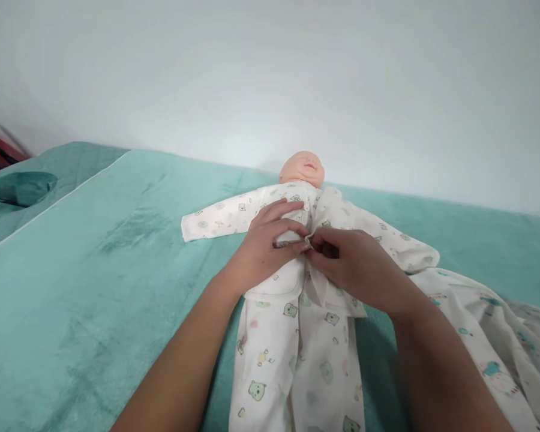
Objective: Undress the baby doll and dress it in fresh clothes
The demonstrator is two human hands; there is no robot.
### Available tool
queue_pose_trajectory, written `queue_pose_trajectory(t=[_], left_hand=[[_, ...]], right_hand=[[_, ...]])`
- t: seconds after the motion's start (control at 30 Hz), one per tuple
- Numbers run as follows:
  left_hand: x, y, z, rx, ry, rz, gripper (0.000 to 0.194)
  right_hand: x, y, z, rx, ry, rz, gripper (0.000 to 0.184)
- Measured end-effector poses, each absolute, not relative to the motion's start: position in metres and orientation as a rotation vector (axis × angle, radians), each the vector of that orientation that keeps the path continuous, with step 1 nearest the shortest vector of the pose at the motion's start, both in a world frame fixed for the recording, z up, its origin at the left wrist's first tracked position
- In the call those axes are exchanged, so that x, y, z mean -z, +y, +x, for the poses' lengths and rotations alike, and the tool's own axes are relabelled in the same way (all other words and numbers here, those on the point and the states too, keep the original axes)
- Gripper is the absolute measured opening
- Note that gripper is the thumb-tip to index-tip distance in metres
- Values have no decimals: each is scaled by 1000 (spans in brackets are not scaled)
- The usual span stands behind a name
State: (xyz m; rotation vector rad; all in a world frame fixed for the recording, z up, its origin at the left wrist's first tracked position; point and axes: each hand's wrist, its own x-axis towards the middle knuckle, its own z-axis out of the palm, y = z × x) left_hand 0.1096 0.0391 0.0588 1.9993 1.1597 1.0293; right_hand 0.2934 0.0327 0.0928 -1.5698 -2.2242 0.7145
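Observation:
A baby doll (302,168) lies on its back, its head toward the wall. It wears a white printed baby jacket (266,196) with both sleeves spread out, and matching printed trousers (270,354). My left hand (272,237) rests on the jacket's chest, thumb and forefinger pinching the front edge. Just to the right, my right hand (348,258) grips the other front edge between bent fingers and thumb. The fingertips of both hands meet at the jacket's middle opening. A small button (306,207) shows above them; whatever fastening is between the fingers is hidden.
A teal plush cover (130,288) lies under everything. Crumpled white printed cloth (481,336) lies at the right. Behind stands a plain pale wall (270,78). At the far left are a folded teal quilted part (67,165) and something red (0,155).

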Motion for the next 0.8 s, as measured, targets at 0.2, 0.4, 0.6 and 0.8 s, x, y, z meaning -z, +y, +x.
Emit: queue_pose_trajectory(t=[0.2,0.4,0.6,0.8], left_hand=[[-59,39,110,-1026,1180,2028,11],[-60,37,111,-1004,1184,2053,13],[-60,36,113,-1046,1199,2011,10],[-59,37,114,-1068,1197,2028,6]], right_hand=[[-83,43,307,-1220,-1905,-1346,24],[-76,48,311,-1405,-1713,-1213,22],[-69,51,316,-1518,-1620,-1130,25],[-70,51,312,-1472,-1616,-1138,25]])
